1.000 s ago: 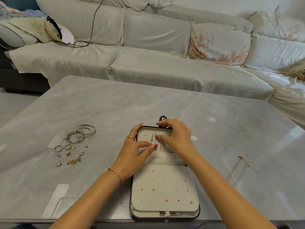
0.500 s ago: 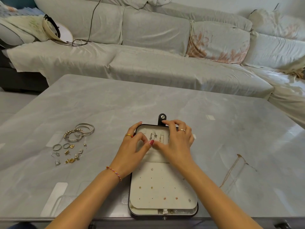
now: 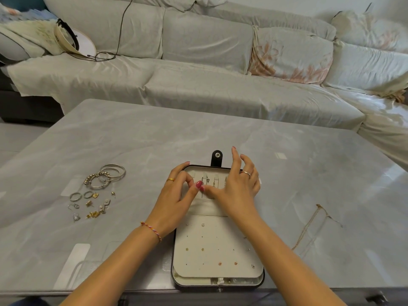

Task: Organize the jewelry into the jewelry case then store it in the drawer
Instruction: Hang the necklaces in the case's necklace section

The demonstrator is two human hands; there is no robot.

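Two hands meet over the open jewelry case at six o'clock on the tabletop; left hand and right hand pinch something tiny, I can't tell what; I'd work slowly; bangles wait at nine.

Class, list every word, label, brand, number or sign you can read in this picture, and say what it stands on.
None: no readable text shows anywhere.
The jewelry case, its snap tab, the table and the sofa carry no lettering.
The loose jewelry is too small to show any marks.
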